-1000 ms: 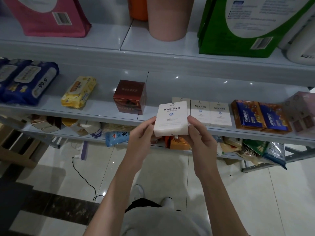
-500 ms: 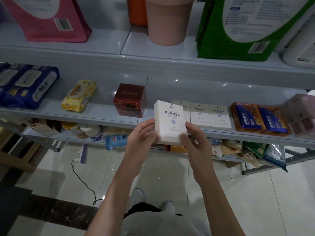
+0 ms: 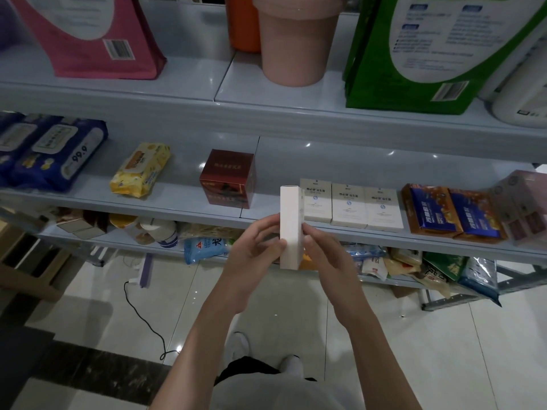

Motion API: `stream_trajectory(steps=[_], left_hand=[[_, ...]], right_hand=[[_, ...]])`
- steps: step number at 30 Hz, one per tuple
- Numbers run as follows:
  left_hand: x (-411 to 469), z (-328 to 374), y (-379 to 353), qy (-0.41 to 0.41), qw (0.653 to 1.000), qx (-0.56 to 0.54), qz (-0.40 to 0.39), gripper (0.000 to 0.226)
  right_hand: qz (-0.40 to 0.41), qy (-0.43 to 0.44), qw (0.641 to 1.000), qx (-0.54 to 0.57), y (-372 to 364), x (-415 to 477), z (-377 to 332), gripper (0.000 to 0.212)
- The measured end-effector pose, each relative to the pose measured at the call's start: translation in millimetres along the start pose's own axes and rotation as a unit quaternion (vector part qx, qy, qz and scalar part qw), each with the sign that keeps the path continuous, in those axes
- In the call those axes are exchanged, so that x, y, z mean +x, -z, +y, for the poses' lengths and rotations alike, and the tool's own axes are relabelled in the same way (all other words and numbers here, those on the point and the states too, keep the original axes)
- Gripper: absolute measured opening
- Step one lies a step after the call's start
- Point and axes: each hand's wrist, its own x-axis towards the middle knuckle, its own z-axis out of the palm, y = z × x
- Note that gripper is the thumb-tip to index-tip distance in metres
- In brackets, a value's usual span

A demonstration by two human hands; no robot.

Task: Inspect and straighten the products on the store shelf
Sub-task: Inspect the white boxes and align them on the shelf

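Note:
I hold a white box (image 3: 290,223) upright in front of the middle shelf (image 3: 177,204), its narrow side turned toward me. My left hand (image 3: 254,247) grips its left face and my right hand (image 3: 321,251) grips its right face. Right behind it three matching white boxes (image 3: 350,205) stand in a row on the shelf. To their left sits a dark red box (image 3: 228,179), then a yellow wipes pack (image 3: 140,170). Two blue and orange packets (image 3: 453,213) lie to the right of the white row.
Blue wipes packs (image 3: 50,152) lie at the shelf's left end and a pink box (image 3: 524,208) at the right. The top shelf holds a pink bag (image 3: 88,34), a pink bucket (image 3: 296,39) and a green bag (image 3: 432,51). The bottom shelf is crowded with snack bags (image 3: 444,267). A cable (image 3: 142,318) trails on the floor.
I have turned the white box in both hands, from its printed front facing me to its narrow side facing me. The hands stayed in front of the shelf edge.

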Motion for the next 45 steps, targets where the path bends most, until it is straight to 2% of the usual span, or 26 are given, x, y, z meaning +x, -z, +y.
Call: stream_trajectory(steps=[5,17,23,30,37,45], left_hand=[[0,0,3,-0.01,1.0,0.011,-0.01,0.05],[2,-5,2,-0.03,0.999,0.012,-0.011,0.058],[1,-4,1,-0.016,0.999,-0.024,-0.016,0.041],[4,1,-3,-0.025,0.999,0.016,0.042,0.017],[0,4,-9,-0.035,0.999,-0.006,-0.007,0.036],[0,8,-17,-0.037,0.999,0.035,-0.007,0.04]], right_hand=[[-0.033,0.029,0.999,-0.01,-1,1,-1,0.038],[-0.053,0.031,0.997,0.048,2,-2,-1,0.037],[-0.04,0.042,0.998,-0.012,2,2,6,0.033],[-0.043,0.046,0.998,-0.005,2,1,6,0.027],[-0.039,0.049,0.998,0.006,-2,1,0,0.036],[-0.021,0.04,0.999,0.005,-2,3,3,0.038]])
